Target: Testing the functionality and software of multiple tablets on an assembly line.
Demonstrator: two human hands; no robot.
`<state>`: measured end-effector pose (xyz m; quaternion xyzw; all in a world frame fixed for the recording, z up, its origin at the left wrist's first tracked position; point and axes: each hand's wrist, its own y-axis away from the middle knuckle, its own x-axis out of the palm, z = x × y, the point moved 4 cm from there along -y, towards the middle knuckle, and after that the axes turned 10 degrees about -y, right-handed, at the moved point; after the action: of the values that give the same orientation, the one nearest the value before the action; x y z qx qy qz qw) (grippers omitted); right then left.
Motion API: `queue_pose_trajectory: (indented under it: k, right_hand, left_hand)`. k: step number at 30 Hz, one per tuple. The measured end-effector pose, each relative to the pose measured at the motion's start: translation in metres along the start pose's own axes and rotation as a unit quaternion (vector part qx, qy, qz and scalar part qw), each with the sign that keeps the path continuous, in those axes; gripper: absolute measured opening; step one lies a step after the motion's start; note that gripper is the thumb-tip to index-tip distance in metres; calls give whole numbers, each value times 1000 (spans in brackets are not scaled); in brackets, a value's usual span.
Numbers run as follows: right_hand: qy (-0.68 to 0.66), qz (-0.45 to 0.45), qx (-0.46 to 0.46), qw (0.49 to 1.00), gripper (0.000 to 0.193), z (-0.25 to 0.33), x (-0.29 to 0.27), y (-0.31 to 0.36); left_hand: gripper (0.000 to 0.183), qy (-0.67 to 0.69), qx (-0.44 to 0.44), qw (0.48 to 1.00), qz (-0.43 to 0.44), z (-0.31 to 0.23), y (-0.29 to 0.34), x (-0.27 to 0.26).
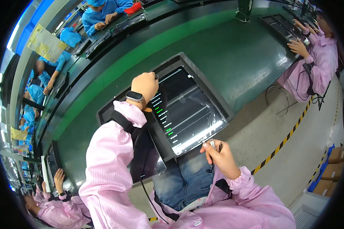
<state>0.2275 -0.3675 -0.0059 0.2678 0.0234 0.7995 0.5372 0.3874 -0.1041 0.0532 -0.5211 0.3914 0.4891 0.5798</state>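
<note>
From here I see the right hand [218, 154] pinching a black cable [212, 165], perhaps keeping it off the tablet [189, 112] beyond; the left hand [144, 85] curls, contents unclear.

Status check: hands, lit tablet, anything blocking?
Lit tablet on dark tray, text showing. Left hand at its upper left edge, grip unclear. Right hand holding black cable. Left sleeve hides part of tray.

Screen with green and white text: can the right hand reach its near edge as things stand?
Likely yes: the right hand is beside the screen, nothing visible between, though its fingers pinch a black cable.
</note>
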Motion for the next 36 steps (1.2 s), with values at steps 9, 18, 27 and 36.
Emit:
queue_pose_trajectory:
  k: [9, 18, 27, 36]
  right_hand:
    - [-46, 2, -19, 999, 26, -1, 1, -8]
    - [141, -138, -196, 960, 21, 31, -28, 22]
    - [26, 60, -62, 996, 18, 30, 16, 109]
    - [71, 294, 115, 946, 17, -87, 134, 89]
  left_hand:
    - [27, 5, 10, 999, -38, -11, 3, 1]
    - [20, -99, -35, 985, -135, 15, 47, -86]
    - [21, 189, 51, 976, -91, -15, 274, -195]
    - [4, 380, -263, 885, -57, -39, 383, -80]
